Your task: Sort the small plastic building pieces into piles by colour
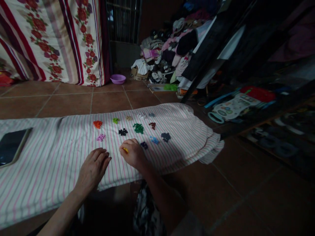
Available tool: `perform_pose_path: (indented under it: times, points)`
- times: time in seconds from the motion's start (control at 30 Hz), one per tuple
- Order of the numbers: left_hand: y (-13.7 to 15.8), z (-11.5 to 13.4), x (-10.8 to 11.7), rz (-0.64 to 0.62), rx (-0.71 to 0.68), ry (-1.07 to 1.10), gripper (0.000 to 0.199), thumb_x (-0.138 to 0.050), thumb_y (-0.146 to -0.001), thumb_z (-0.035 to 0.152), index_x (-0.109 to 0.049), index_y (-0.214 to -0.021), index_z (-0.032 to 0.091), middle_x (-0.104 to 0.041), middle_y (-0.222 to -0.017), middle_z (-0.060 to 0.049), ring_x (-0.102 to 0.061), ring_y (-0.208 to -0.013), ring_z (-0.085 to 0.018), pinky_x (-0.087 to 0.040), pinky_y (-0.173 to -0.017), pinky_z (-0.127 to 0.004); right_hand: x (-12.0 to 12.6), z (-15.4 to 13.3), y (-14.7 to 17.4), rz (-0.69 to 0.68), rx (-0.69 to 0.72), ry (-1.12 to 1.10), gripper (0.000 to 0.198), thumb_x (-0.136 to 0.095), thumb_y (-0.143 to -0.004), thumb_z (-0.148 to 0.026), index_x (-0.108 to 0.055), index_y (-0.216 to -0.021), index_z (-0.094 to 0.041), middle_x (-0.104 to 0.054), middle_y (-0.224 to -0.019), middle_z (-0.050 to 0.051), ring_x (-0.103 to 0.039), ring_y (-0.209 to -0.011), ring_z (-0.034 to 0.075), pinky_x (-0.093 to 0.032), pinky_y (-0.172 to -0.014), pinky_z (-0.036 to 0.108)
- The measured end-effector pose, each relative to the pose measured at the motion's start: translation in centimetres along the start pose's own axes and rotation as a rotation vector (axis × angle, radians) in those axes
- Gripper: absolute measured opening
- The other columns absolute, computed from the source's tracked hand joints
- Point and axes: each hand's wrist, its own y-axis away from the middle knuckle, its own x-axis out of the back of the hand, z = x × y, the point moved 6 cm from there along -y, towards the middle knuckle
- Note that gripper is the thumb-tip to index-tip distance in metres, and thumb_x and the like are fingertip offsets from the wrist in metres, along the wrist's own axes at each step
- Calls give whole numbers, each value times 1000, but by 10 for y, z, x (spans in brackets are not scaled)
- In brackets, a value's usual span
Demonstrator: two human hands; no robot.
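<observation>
My right hand (pixel 133 153) rests on a pink-striped white cloth (pixel 54 164) with its fingers closed around a small yellow piece (pixel 125 150). My left hand (pixel 94 165) lies flat on the cloth just to its left, fingers together, holding nothing. Beyond the hands lie small sorted piles of coloured pieces: orange (pixel 97 124), pink (pixel 100 137), light green (pixel 115 120), black (pixel 123 132), dark green (pixel 138 128), dark red (pixel 152 125), blue (pixel 155 140) and dark navy (pixel 165 136). A purple pile (pixel 144 145) sits right beside my right hand.
A dark tablet or phone (pixel 11 146) lies at the cloth's left edge. On the tiled floor behind are a purple bowl (pixel 117 79), a heap of clothes and shoes (pixel 167 55), a flowered hanging fabric (pixel 54 39) and a toy board (pixel 233 106) under dark furniture at right.
</observation>
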Motion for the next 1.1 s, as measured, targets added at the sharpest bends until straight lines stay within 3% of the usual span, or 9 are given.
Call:
perform_pose_path:
  times: [0.23, 0.4, 0.5, 0.6, 0.73, 0.83, 0.93, 1.1]
  points:
    - [2, 5, 0, -20, -42, -42, 19, -53, -87, 24, -58, -104, 18, -62, -105, -9, -52, -110, -25, -47, -92, -44, 4, 1, -3, 39, 2, -120, 15, -53, -85, -20, -66, -78, -22, -69, -86, 1, -58, -89, 14, -39, -89, 29]
    - [3, 9, -1, -18, -59, -83, 20, -51, -87, 24, -60, -104, 18, -64, -106, -9, -52, -112, -26, -44, -96, -48, 46, 11, -7, 349, -54, -333, 19, -49, -87, -26, -66, -90, -19, -70, -94, 5, -60, -93, 17, -43, -88, 31]
    - [0, 15, 1, -13, -71, -101, 22, -48, -88, 22, -60, -106, 18, -65, -108, -8, -52, -114, -26, -41, -100, -51, 69, 38, -3, 536, -215, -597, 23, -47, -88, -32, -64, -95, -18, -68, -93, 6, -62, -86, 16, -47, -78, 30]
    - [-13, 21, 8, 50, -2, -58, 23, -44, -89, 20, -60, -105, 18, -62, -113, -10, -51, -117, -25, -42, -100, -48, 78, 66, 5, 657, -391, -894, 25, -46, -87, -38, -61, -93, -18, -65, -83, 3, -60, -68, 13, -48, -61, 25]
    - [-53, 27, 12, 155, 192, 68, 25, -42, -89, 26, -61, -102, 16, -60, -114, -12, -57, -107, -22, -49, -92, -40, 87, 65, 11, 621, -362, -972, 23, -50, -84, -40, -61, -89, -21, -62, -76, 0, -57, -63, 12, -45, -56, 23]
    - [-94, 36, -7, 101, 287, 249, 26, -43, -87, 27, -61, -99, 15, -59, -114, -12, -61, -100, -20, -53, -83, -35, 98, 55, 11, 594, -304, -913, 23, -50, -84, -39, -63, -92, -22, -63, -78, 0, -56, -63, 11, -46, -60, 24]
    - [-130, 48, -47, -105, 428, 477, 24, -46, -84, 20, -59, -103, 13, -62, -105, -11, -66, -78, -14, -55, -72, -28, 111, 65, 15, 748, -340, -967, 25, -47, -84, -38, -62, -92, -20, -61, -77, 0, -54, -60, 10, -44, -59, 24]
    - [-167, 79, -99, -323, 493, 328, 28, -55, -78, 15, -60, -105, 11, -65, -102, -10, -65, -89, -15, -50, -83, -26, 123, 103, 29, 1020, -438, -1045, 26, -48, -82, -37, -61, -88, -16, -58, -73, 0, -51, -58, 9, -41, -56, 23]
